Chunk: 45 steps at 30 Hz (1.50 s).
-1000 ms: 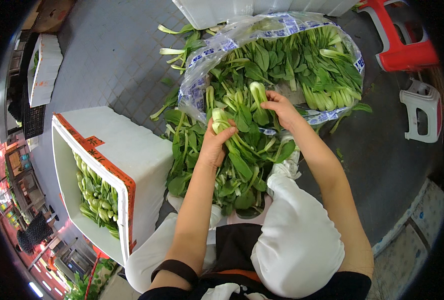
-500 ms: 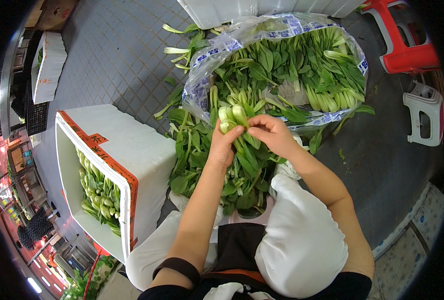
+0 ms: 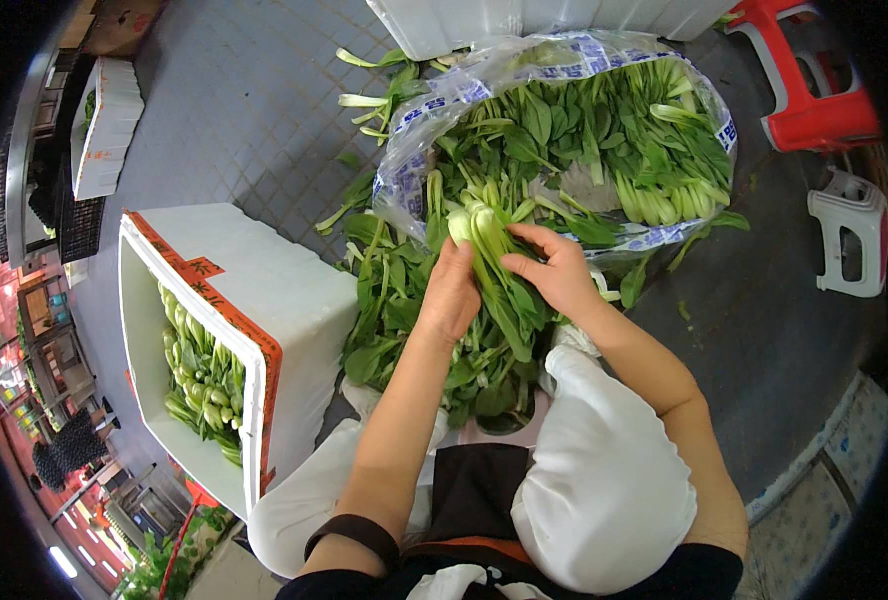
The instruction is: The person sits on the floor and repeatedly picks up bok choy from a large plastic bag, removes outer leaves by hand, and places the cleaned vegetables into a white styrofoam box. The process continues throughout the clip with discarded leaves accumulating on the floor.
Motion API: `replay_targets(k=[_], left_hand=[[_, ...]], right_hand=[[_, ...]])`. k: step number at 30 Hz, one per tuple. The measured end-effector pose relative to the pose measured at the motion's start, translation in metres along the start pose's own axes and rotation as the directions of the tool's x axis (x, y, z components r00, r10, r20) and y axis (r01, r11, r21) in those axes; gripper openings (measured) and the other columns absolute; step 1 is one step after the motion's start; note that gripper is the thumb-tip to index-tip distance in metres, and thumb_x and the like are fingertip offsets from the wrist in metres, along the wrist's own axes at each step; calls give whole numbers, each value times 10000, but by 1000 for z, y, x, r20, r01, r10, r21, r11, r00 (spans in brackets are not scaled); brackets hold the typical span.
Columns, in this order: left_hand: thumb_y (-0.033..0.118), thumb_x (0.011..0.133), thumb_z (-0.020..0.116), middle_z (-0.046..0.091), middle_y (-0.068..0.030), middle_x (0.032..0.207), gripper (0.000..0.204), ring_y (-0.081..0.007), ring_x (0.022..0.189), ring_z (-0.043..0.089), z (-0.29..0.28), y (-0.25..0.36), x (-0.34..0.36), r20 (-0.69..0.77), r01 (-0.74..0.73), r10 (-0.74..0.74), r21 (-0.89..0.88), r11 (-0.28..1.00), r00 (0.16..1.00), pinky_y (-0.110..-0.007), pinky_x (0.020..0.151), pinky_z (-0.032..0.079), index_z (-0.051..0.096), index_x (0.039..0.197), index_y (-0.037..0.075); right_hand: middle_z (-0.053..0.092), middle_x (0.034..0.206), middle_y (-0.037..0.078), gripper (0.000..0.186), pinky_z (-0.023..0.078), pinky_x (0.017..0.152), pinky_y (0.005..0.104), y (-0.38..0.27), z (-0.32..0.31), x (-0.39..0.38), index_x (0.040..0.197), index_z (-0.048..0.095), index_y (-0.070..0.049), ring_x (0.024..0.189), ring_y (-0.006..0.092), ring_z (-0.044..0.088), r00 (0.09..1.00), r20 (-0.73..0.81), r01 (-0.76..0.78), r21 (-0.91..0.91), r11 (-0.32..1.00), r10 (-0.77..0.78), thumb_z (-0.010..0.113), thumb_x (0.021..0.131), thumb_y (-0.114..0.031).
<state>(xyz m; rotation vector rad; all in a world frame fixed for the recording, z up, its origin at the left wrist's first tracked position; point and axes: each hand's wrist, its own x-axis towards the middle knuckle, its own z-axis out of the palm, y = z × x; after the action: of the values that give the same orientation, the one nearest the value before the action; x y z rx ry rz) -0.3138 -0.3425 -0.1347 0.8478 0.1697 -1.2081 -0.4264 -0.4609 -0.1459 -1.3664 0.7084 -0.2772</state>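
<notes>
A small bunch of bok choy (image 3: 489, 235), pale stalks pointing away from me and green leaves toward me, is held up between both hands. My left hand (image 3: 452, 290) is closed round its left side, thumb near the stalk ends. On the right side, my right hand (image 3: 561, 277) has thumb and fingers bent against the stalks and leaves. Beneath them is a heap of loose leaves (image 3: 379, 345) above a pink container (image 3: 524, 425), mostly hidden. Just beyond, an open clear plastic bag (image 3: 404, 180) with blue print holds more bok choy (image 3: 664, 195).
At left, a white foam box (image 3: 264, 265) with orange tape lies open toward the left, bok choy (image 3: 204, 385) stacked inside. Another foam box (image 3: 544, 15) stands behind the bag. A red stool (image 3: 819, 115) and a white stool (image 3: 851, 230) are at right.
The bunch has turned slightly and its stalks lie more to the right. My right hand's fingers have spread a little from their pinch. The view has shifted slightly.
</notes>
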Motion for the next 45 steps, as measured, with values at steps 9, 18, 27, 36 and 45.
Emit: replay_targets(k=[9,18,27,36,45], left_hand=[[20,754,682,547,-45,1107,521,-166,996,536,18,-9,-7,-77,-69,90,246,967,993,-305,869,426,433,1211,46],[4,721,684,597,-55,1013,531,-139,945,568,54,131,-79,247,-171,28,578,798,969,-288,854,448,425,1183,35],[-9,710,692,578,-49,1081,585,-128,1016,534,-50,282,-315,-71,-23,682,992,128,728,-295,904,419,435,1232,55],[29,726,644,596,-187,1010,526,-312,927,596,-232,227,-432,-374,418,866,882,220,333,-369,795,457,447,1208,100],[163,741,688,250,-204,1363,711,-401,1261,251,-316,189,-408,-215,470,725,867,-167,654,-448,1029,257,273,1307,52]], right_hand=[[592,973,89,351,444,789,288,-17,-7,-11,1031,607,-11,890,179,566,994,-28,103,-140,985,-108,733,723,-126],[545,957,43,120,404,758,231,-62,18,-21,955,588,7,853,113,505,966,7,259,-58,964,-259,570,853,-55],[554,834,20,152,399,690,229,-38,8,-29,955,577,-3,740,97,485,1000,-14,-7,-25,1000,6,526,912,-140],[532,786,-4,161,375,636,218,-22,-10,-33,954,578,-13,689,73,443,991,132,6,-293,956,34,545,907,-163],[523,797,-11,159,365,640,212,-35,30,-43,944,574,-4,699,66,435,960,276,74,-432,899,54,565,894,-155]])
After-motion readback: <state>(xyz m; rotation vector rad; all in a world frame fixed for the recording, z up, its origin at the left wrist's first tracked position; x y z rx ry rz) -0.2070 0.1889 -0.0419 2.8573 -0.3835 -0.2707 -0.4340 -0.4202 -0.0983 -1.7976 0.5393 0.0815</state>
